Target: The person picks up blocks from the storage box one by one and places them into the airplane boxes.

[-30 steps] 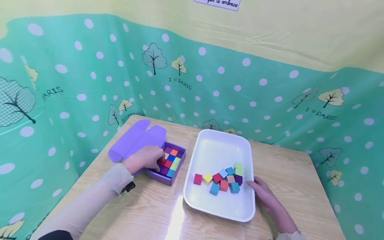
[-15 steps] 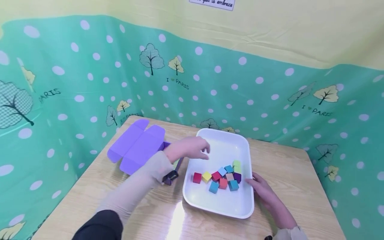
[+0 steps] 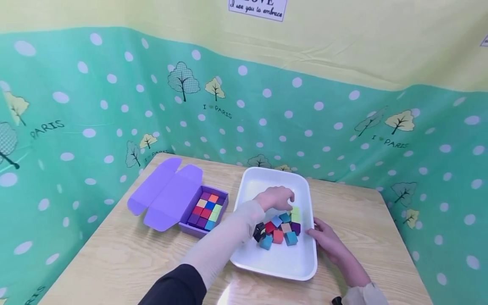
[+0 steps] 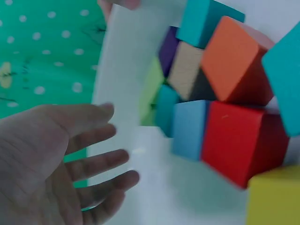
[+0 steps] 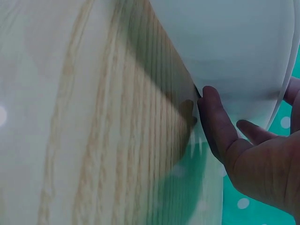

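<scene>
My left hand [image 3: 279, 198] is over the white tray [image 3: 249, 264], just behind the light green blocks [image 3: 295, 215]. Its fingers are spread and hold nothing in the left wrist view, where the hand [image 4: 51, 159] is beside a light blue block [image 4: 188, 129] and a red block [image 4: 239, 140]. At the tray's right side, my right hand [image 3: 329, 241] holds the rim. The right wrist view has the hand's [image 5: 262, 164] fingers along the outer wall [image 5: 225, 51] and the thumb over the edge. A purple box [image 3: 200, 232] holds rows of coloured blocks [image 3: 205, 213].
The box's lid [image 3: 171, 197] lies folded back to the left. More cubes, among them an orange-red block [image 3: 278, 237] and a dark purple block [image 3: 295, 228], lie in the tray. A patterned curtain [image 3: 228, 84] hangs behind the wooden table [image 3: 354, 207].
My left hand has left the purple box and moved right, across into the tray near the light green blocks. The right hand stays at the tray's rim. The head view has shifted slightly.
</scene>
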{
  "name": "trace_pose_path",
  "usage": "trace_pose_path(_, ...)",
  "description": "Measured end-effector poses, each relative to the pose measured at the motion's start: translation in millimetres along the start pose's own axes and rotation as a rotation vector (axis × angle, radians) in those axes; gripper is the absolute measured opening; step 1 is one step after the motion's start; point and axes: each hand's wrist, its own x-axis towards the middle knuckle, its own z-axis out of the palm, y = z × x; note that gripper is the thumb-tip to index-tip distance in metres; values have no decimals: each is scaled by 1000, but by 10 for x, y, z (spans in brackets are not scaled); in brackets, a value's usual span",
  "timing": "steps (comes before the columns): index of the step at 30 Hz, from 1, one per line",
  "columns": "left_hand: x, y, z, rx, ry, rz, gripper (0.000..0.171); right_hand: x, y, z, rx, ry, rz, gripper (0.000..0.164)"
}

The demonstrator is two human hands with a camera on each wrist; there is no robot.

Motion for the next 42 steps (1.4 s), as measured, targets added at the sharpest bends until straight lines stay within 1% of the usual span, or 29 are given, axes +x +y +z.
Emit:
trace_pose_path(2, 102, 5, 105, -32, 4, -38, 33, 1, 16, -9, 8, 5, -4, 66)
trace_pose_path(3, 144, 12, 154, -43, 7, -45, 34, 0, 23, -14, 7, 9, -6, 65)
trace_pose_path(5, 204, 41, 228, -73, 15, -53, 36, 3, 32, -21, 7, 19, -10, 64)
trace_pose_path(8, 246, 86, 282, -88, 19, -42, 39, 5, 21, -13, 25, 29, -15, 62)
trace_pose_path(13, 241, 116, 322, -101, -13, -42, 44, 6, 15, 5, 36, 26, -3, 62)
trace_pose_path(19, 208, 111, 346, -125, -26, 2, 47, -7, 30, 32, 29, 45, 2, 61)
trace_pose_path(22, 206, 107, 354, -120, -32, -10, 44, -6, 36, 41, 29, 44, 0, 61)
trace_pose_path(25, 216, 92, 346, -112, -15, -23, 41, -1, 36, 40, 27, 50, 0, 61)
trace_pose_path(27, 227, 77, 327, -113, 9, -24, 40, 5, 42, 33, 17, 56, -2, 61)
trace_pose_path(30, 216, 16, 246, -113, 58, -7, 40, 27, 39, 37, 7, 55, -7, 61)
trace_pose_path(35, 135, -125, 58, -89, 118, 86, 40, 44, 45, 39, 3, 56, 0, 62)
trace_pose_path(39, -46, -265, -136, -67, 128, 145, 39, 30, 46, 39, -11, 47, 11, 63)
trace_pose_path(42, -258, -366, -341, -64, 125, 170, 37, 5, 44, 31, -25, 47, 15, 66)
